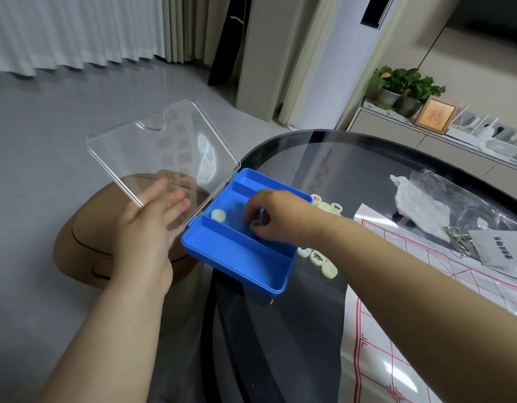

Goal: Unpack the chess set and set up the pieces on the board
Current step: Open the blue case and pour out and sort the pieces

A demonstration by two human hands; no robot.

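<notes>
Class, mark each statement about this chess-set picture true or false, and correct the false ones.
1. The lid of the box is open. True.
2. The left hand is curled into a fist. False: it lies flat against the lid.
3. The right hand reaches into the box. True.
4. The box is empty. False: one piece lies in it.
</notes>
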